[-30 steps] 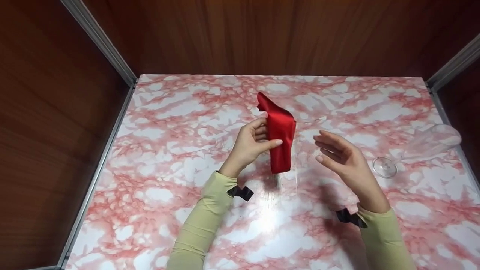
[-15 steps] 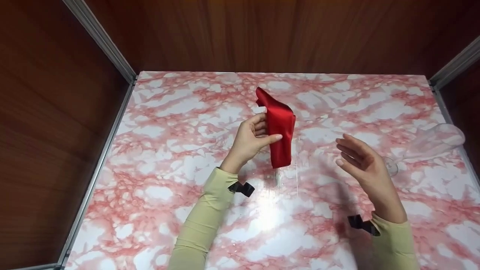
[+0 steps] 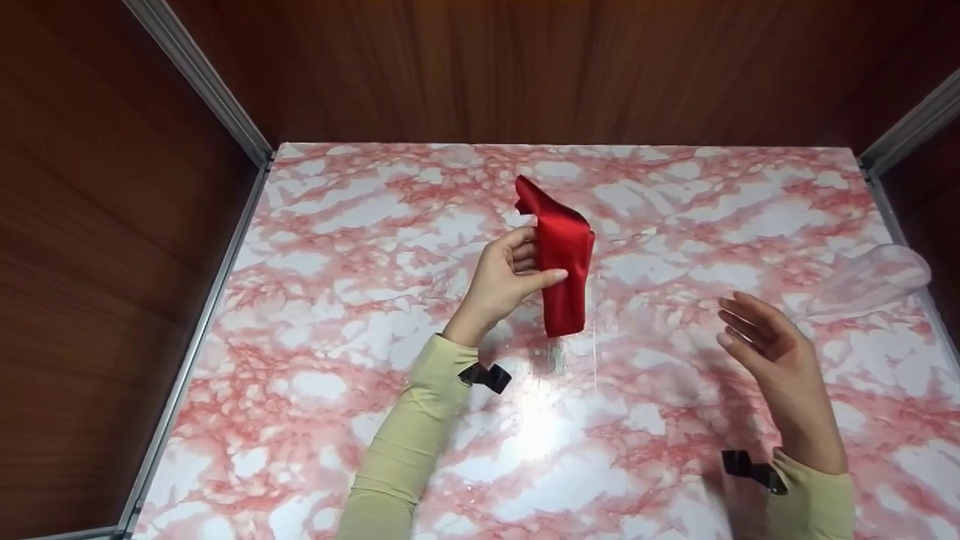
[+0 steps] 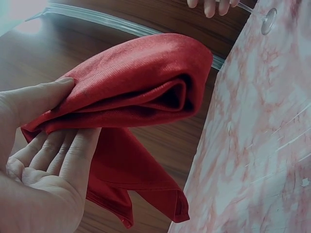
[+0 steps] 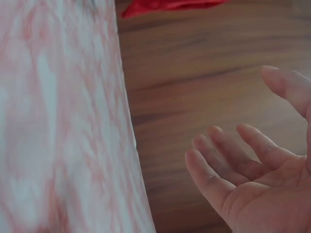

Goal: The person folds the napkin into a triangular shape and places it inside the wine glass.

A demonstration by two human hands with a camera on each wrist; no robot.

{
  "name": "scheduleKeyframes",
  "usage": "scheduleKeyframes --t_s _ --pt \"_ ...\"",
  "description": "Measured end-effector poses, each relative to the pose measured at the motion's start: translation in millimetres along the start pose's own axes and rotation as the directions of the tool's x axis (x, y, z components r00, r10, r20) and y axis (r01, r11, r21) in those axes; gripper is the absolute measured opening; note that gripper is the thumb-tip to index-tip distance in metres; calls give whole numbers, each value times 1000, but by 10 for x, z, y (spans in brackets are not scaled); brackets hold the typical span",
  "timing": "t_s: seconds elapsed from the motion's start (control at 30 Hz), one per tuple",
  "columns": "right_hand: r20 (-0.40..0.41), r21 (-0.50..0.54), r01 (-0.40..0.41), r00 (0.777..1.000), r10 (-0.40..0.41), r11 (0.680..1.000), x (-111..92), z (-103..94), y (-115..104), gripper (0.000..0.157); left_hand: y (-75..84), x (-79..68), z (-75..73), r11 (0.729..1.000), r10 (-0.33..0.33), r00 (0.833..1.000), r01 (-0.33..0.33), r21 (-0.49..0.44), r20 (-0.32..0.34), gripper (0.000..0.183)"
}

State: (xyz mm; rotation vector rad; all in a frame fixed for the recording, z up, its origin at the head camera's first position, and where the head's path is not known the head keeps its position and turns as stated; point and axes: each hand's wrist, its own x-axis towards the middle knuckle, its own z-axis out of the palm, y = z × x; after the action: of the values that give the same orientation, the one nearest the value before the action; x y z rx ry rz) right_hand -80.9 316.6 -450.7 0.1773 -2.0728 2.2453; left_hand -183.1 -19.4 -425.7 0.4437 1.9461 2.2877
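My left hand (image 3: 501,281) pinches a folded red satin cloth (image 3: 564,262) between the thumb in front and the fingers behind, above the table. The left wrist view shows the cloth (image 4: 141,77) folded into several layers, with loose corners hanging below the fingers. To the right, my right hand (image 3: 780,367) is raised with loosely bent fingers and holds nothing. Beyond it a clear stemmed glass (image 3: 874,279) lies on its side, its bowl toward the right edge. In the head view the hand hides its foot, but the foot (image 4: 268,22) shows in the left wrist view.
The table (image 3: 360,300) has a red-and-white marbled top with a bright glare near the middle. Dark wood panels (image 3: 487,75) stand along its back and sides, joined by metal corner strips (image 3: 202,82).
My right hand has moved right and toward the front of the table, away from the cloth, and now covers the glass's foot. The left hand and cloth have barely moved.
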Motion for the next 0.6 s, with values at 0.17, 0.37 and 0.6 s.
scheduleKeyframes --t_s 0.17,0.37,0.6 --pt "-63 39 -6 998 8 999 -105 -145 26 49 0 -2 6 1000 16 1000 -16 5 -6 52" --pt "-140 92 5 990 8 996 -198 -324 68 48 -10 -2 4 1000 20 1000 -20 -1 -1 52" --pt "-234 88 -65 968 84 994 -304 -495 74 49 -10 2 19 1000 -24 1000 24 -17 0 57"
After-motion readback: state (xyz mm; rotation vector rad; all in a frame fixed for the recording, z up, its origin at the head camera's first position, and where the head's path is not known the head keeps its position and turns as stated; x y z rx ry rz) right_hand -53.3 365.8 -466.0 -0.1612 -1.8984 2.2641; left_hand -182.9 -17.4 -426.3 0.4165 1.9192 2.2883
